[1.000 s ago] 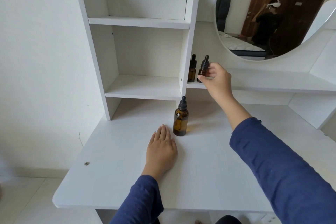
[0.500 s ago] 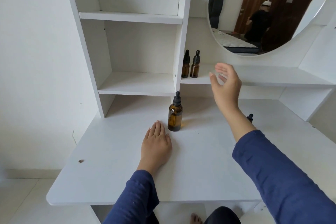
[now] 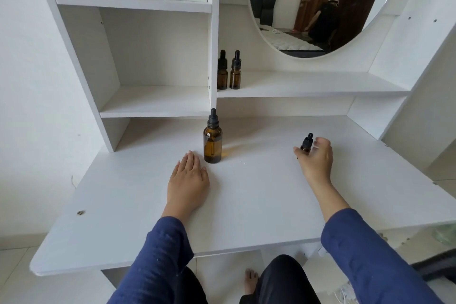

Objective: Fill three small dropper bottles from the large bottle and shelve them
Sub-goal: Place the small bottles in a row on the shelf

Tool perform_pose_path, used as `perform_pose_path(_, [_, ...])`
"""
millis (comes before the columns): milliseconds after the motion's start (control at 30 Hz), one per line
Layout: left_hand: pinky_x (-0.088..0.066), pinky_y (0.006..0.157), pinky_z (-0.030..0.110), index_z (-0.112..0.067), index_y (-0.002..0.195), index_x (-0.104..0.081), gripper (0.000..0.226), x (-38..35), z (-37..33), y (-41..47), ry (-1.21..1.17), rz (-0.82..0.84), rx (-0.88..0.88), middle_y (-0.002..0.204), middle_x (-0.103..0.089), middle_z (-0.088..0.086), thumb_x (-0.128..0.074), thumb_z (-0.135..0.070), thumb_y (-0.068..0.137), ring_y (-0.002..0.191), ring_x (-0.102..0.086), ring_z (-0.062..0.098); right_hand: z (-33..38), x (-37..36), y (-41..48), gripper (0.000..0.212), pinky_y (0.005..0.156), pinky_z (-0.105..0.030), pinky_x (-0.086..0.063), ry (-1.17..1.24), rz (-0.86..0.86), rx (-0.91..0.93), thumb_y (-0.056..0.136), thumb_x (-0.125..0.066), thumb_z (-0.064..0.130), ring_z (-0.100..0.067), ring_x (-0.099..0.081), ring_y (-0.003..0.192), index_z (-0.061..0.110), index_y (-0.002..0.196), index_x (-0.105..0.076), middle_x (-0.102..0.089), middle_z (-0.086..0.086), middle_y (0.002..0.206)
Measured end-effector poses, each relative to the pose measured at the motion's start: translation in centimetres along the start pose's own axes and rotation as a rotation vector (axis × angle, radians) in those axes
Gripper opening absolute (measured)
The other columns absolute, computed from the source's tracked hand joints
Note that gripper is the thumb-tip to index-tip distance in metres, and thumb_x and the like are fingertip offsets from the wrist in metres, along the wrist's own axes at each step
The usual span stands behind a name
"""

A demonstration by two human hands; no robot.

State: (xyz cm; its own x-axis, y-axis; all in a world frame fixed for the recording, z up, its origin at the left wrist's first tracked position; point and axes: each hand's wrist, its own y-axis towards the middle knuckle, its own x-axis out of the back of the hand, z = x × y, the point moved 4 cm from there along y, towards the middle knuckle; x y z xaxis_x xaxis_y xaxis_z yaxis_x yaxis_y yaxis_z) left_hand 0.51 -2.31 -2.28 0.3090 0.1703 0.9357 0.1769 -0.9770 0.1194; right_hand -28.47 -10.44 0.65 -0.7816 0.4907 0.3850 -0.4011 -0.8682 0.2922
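Observation:
The large amber dropper bottle (image 3: 212,142) stands upright on the white desk (image 3: 246,195), its black cap on. My left hand (image 3: 188,181) lies flat on the desk just in front and left of it, holding nothing. Two small amber dropper bottles (image 3: 222,74) (image 3: 235,73) stand side by side at the left end of the low shelf (image 3: 308,86) under the mirror. A third small dropper bottle (image 3: 306,143) stands on the desk to the right. My right hand (image 3: 314,158) wraps thumb and fingers around its lower body, hiding most of it.
A white shelf unit (image 3: 158,103) with bare compartments rises at the back left. A round mirror (image 3: 315,5) hangs above the low shelf and reflects a person in a room. The desk's right side panel (image 3: 407,106) stands close to my right hand.
My right hand let go of the second small bottle on the shelf, dropped down to the right and closed around the third small bottle on the desk. My left hand stayed flat.

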Motion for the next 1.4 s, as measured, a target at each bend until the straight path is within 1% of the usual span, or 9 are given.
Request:
perform_pose_path(133, [0.0,0.119,0.029,-0.009,0.148,-0.006,0.054,0.1,0.0,-0.1,0.001,0.003,0.002,0.158,-0.003,0.006,-0.015,-0.031,0.099,0.146,-0.001,0.016,-0.9,-0.3,0.3,0.024,0.073,-0.026,-0.036,-0.095,0.042,0.01,0.081,-0.065,0.009,-0.032,-0.057,0.094,-0.003,0.1,-0.055,-0.062,-0.022,0.1])
perform_pose_path(300, [0.0,0.119,0.029,-0.009,0.148,-0.005,0.054,0.0,-0.1,-0.1,-0.002,0.009,0.003,0.158,-0.002,0.006,-0.014,-0.031,0.099,0.146,0.0,0.016,0.8,0.1,0.1,0.016,0.067,-0.022,-0.041,0.031,-0.041,0.048,0.082,-0.065,0.007,-0.027,-0.06,0.081,-0.002,0.091,-0.057,-0.065,-0.021,0.092])
perform_pose_path(433, [0.001,0.119,0.029,-0.009,0.148,-0.005,0.054,0.0,-0.1,-0.2,-0.006,0.005,0.005,0.158,-0.002,0.006,-0.014,-0.031,0.1,0.146,0.0,0.016,5.3,0.2,0.8,0.016,0.063,0.0,-0.044,0.245,-0.132,0.184,0.081,-0.066,0.007,-0.023,-0.062,0.085,0.003,0.093,-0.058,-0.065,-0.016,0.094])
perform_pose_path(567, [0.002,0.119,0.028,-0.009,0.148,-0.004,0.054,0.1,-0.2,-0.3,-0.014,0.005,0.003,0.158,-0.001,0.006,-0.014,-0.031,0.1,0.146,0.001,0.016,10.9,-0.7,1.8,0.015,0.069,-0.004,-0.047,0.355,-0.109,0.3,0.08,-0.066,0.011,-0.017,-0.06,0.085,0.007,0.092,-0.059,-0.065,-0.01,0.094])
perform_pose_path(667, [0.002,0.119,0.028,-0.009,0.148,-0.004,0.054,0.2,-0.2,-0.4,-0.026,0.002,0.006,0.158,-0.001,0.006,-0.014,-0.031,0.1,0.146,0.001,0.015,14.2,-2.4,2.6,0.019,0.07,-0.005,-0.048,0.296,-0.004,0.363,0.08,-0.066,0.011,-0.021,-0.061,0.091,0.005,0.096,-0.059,-0.06,-0.015,0.104])
perform_pose_path(767, [0.002,0.119,0.028,-0.01,0.148,-0.004,0.054,0.4,-0.3,-0.4,-0.031,-0.001,0.006,0.158,-0.001,0.006,-0.014,-0.031,0.1,0.146,0.001,0.015,16.3,-4.1,3.1,0.016,0.081,-0.026,-0.053,0.156,0.075,0.417,0.08,-0.067,0.012,-0.026,-0.061,0.089,0.005,0.093,-0.06,-0.057,-0.018,0.104])
perform_pose_path(833, [0.002,0.119,0.028,-0.01,0.148,-0.004,0.054,0.4,-0.3,-0.5,-0.031,0.0,0.006,0.158,-0.001,0.006,-0.014,-0.031,0.1,0.146,0.002,0.015,17.0,-5.0,3.2,0.015,0.082,-0.032,-0.053,0.104,0.114,0.426,0.079,-0.068,0.013,-0.025,-0.062,0.087,0.006,0.091,-0.061,-0.061,-0.017,0.1])
perform_pose_path(1033, [0.002,0.118,0.027,-0.01,0.148,-0.005,0.053,0.4,-0.2,-0.4,-0.046,-0.013,0.005,0.158,-0.002,0.005,-0.015,-0.031,0.1,0.146,0.001,0.015,18.1,-6.4,3.0,0.014,0.072,-0.022,-0.046,0.121,0.198,0.373,0.08,-0.067,0.006,-0.017,-0.06,0.079,0.005,0.092,-0.061,-0.066,-0.008,0.091])
perform_pose_path(1400, [-0.002,0.119,0.027,-0.011,0.148,-0.012,0.054,0.7,-0.1,-0.3,-0.101,-0.037,0.01,0.158,-0.008,0.004,-0.023,-0.03,0.099,0.146,-0.004,0.015,18.0,-7.6,2.9,0.035,0.087,-0.025,-0.051,0.183,0.199,0.335,0.079,-0.068,0.004,-0.017,-0.063,0.091,0.004,0.113,-0.058,-0.067,-0.014,0.107])
